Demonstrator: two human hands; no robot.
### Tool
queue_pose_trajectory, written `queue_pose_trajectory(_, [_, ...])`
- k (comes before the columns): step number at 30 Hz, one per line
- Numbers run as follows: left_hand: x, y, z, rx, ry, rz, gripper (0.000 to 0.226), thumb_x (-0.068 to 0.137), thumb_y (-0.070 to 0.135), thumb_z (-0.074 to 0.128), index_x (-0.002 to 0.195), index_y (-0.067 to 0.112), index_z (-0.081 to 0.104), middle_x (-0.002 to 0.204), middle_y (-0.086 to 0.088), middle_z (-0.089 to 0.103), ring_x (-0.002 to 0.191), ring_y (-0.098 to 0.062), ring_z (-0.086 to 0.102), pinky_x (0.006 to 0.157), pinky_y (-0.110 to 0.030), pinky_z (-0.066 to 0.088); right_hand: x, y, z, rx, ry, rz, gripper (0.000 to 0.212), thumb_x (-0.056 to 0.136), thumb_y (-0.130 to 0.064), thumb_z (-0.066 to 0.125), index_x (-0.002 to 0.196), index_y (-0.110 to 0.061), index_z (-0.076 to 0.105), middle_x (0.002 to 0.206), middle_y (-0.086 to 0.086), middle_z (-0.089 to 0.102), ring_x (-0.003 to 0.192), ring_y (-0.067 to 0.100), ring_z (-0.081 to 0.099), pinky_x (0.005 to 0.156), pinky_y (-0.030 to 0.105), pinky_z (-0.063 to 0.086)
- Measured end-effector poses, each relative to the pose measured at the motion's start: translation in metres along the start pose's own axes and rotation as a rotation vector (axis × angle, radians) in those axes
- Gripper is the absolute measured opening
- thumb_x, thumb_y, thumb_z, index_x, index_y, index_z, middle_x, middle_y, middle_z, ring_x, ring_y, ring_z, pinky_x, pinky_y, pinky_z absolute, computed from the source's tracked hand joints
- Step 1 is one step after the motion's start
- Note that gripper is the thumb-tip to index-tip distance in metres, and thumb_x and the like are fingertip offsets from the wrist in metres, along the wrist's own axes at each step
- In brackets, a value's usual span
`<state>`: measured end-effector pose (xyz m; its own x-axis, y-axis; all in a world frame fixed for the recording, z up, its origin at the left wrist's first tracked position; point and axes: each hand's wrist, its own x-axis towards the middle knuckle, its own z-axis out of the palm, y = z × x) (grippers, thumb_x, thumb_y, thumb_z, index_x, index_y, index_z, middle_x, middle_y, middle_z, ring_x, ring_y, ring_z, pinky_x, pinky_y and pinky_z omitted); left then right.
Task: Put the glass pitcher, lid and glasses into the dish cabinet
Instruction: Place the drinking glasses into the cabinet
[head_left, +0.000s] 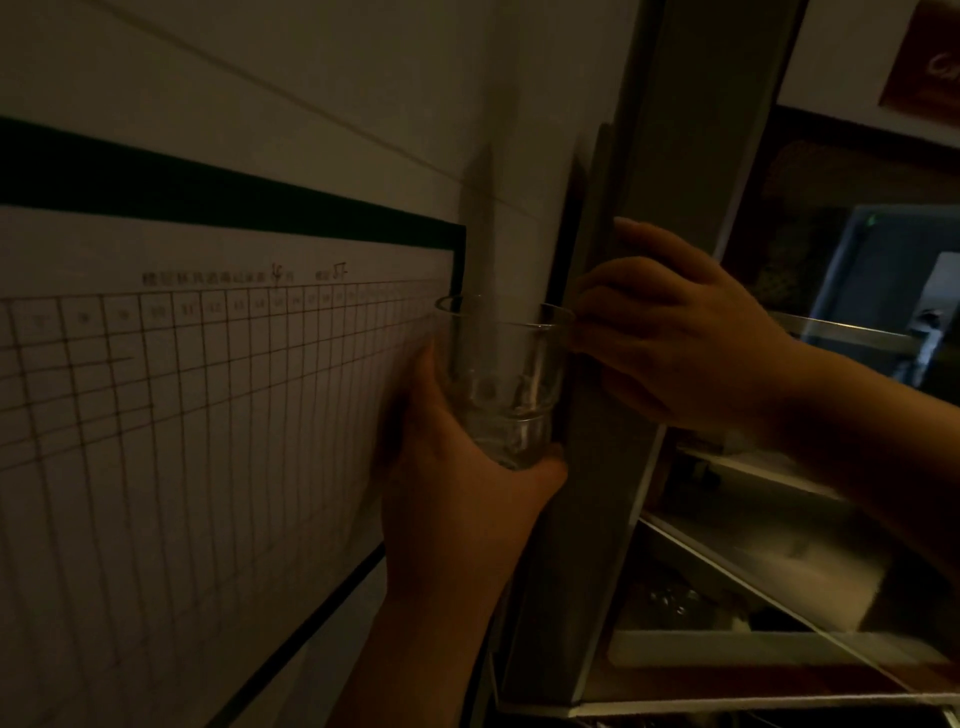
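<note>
A clear drinking glass (498, 379) is held upright in my left hand (457, 478), gripped around its lower part, just left of the dish cabinet. My right hand (670, 338) grips the edge of the cabinet's metal-framed door (618, 364), fingers curled around it at the height of the glass's rim. The door stands edge-on to me, between the glass and the cabinet's inside. The scene is dim. No pitcher or lid is visible.
A white grid chart with a dark border (208, 389) hangs on the wall to the left, close to the glass. Inside the cabinet, a glass shelf (779, 597) and a white tray (727, 649) lie lower right. A bright doorway reflection (893, 291) shows at right.
</note>
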<state>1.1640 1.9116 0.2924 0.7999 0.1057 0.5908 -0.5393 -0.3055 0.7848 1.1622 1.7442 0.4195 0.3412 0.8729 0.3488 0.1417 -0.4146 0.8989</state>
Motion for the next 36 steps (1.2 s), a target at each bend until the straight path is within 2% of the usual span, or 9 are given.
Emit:
queue_pose_trajectory(6, [0.000,-0.002,0.004,-0.016,0.000,0.048,0.117,0.056,0.049,0.080,0.148,0.032,0.011,0.138,0.007,0.044,0.111,-0.006,0.050,0.075,-0.019,0.037,0.007,-0.003,-0.017,0.009,0.045,0.034,0.024,0.089,-0.022,0.045,0.078,-0.010,0.063,0.077,0.006,0.060,0.088,0.028,0.052,0.094,0.040,0.040])
queue_pose_trajectory(11, [0.007,-0.004,0.007,-0.069,-0.016,0.017,0.111,0.059,0.049,0.081,0.146,0.037,0.013,0.134,0.012,0.046,0.102,-0.001,0.050,0.070,-0.011,0.038,0.027,-0.014,-0.034,0.050,0.015,0.139,0.011,0.083,-0.022,0.047,0.077,-0.013,0.048,0.066,0.006,0.052,0.074,0.025,0.044,0.069,0.036,0.032])
queue_pose_trajectory(13, [0.011,-0.001,0.008,-0.145,-0.052,-0.073,0.110,0.058,0.045,0.084,0.140,0.048,0.010,0.127,0.017,0.048,0.095,-0.003,0.054,0.067,-0.019,0.047,0.042,-0.017,-0.040,0.108,-0.051,0.252,0.017,0.083,-0.024,0.042,0.070,-0.015,0.048,0.058,0.003,0.047,0.055,0.021,0.041,0.060,0.029,0.027])
queue_pose_trajectory(16, [0.013,-0.001,0.009,-0.202,-0.083,-0.126,0.111,0.059,0.030,0.084,0.139,0.052,0.009,0.125,0.020,0.048,0.099,-0.009,0.057,0.074,-0.027,0.052,0.067,-0.020,-0.049,0.188,-0.121,0.406,0.020,0.086,-0.025,0.033,0.067,-0.019,0.033,0.049,-0.007,0.026,0.039,0.008,0.018,0.053,0.018,0.013])
queue_pose_trajectory(20, [0.015,-0.001,0.008,-0.240,-0.097,-0.150,0.114,0.054,0.026,0.082,0.136,0.058,0.008,0.132,0.014,0.048,0.108,-0.017,0.057,0.083,-0.044,0.055,0.078,-0.020,-0.050,0.149,-0.317,0.478,0.021,0.099,-0.027,0.030,0.079,-0.019,0.028,0.059,-0.006,0.033,0.046,0.009,0.032,0.045,0.023,0.017])
queue_pose_trajectory(26, [0.014,-0.003,0.005,-0.262,-0.100,-0.097,0.110,0.053,0.030,0.081,0.137,0.053,0.013,0.123,0.017,0.052,0.098,-0.012,0.060,0.078,-0.037,0.056,0.082,-0.021,-0.063,0.093,-0.464,0.503,0.025,0.100,-0.026,0.027,0.077,-0.016,0.021,0.062,-0.005,0.034,0.047,0.008,0.031,0.044,0.022,0.015])
queue_pose_trajectory(30, [0.012,-0.009,0.007,-0.262,-0.082,0.000,0.107,0.059,0.023,0.087,0.138,0.047,0.019,0.112,0.028,0.051,0.093,0.006,0.056,0.072,-0.017,0.052,0.083,-0.021,-0.073,0.009,-0.504,0.494,0.028,0.098,-0.018,0.028,0.072,-0.012,0.019,0.061,-0.003,0.034,0.046,0.010,0.030,0.044,0.021,0.015])
queue_pose_trajectory(33, [0.011,-0.010,0.007,-0.246,-0.036,0.076,0.096,0.060,0.032,0.087,0.131,0.049,0.025,0.115,0.023,0.054,0.098,0.002,0.058,0.078,-0.021,0.054,0.084,-0.024,-0.079,-0.026,-0.512,0.520,0.032,0.098,-0.019,0.026,0.068,-0.013,0.020,0.059,-0.004,0.034,0.044,0.010,0.029,0.044,0.021,0.014])
queue_pose_trajectory(36, [0.011,-0.011,0.006,-0.276,-0.048,0.086,0.092,0.058,0.039,0.086,0.134,0.036,0.035,0.113,0.014,0.061,0.093,-0.006,0.063,0.073,-0.033,0.058,0.086,-0.027,-0.080,-0.014,-0.499,0.566,0.029,0.099,-0.017,0.028,0.070,-0.014,0.026,0.058,-0.004,0.034,0.044,0.010,0.028,0.044,0.021,0.015])
